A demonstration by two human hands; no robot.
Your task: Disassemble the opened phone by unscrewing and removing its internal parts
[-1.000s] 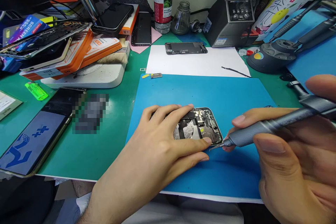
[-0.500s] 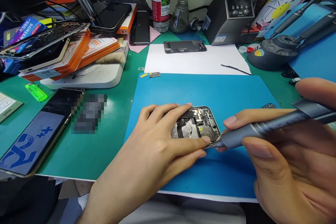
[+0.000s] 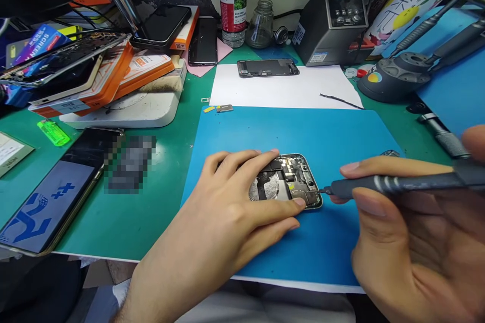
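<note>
An opened smartphone (image 3: 270,185) lies on the blue mat (image 3: 242,128), its boards and metal parts showing. My left hand (image 3: 231,207) spans its left side and holds it, fingers over the far edge and thumb along the near one. Much of the phone's left half is hidden beneath this hand. In my right hand (image 3: 394,242) is a slim dark grey screwdriver (image 3: 379,185), pinched between thumb and fingers. Its thin tip points left at the phone's right edge; whether it touches is too small to tell.
Behind the mat, a detached phone screen (image 3: 268,67) and a thin black strip (image 3: 341,100) lie on white paper (image 3: 231,86). Small metal pieces (image 3: 225,108) sit at the mat's far-left corner. Leftward are a lit phone (image 3: 49,202) and stacked orange boxes (image 3: 117,83). A tool holder (image 3: 396,78) stands right.
My right hand has shifted the screwdriver tip from the phone's near right corner up along its right edge, and the shaft is more level. My left hand stays on the phone.
</note>
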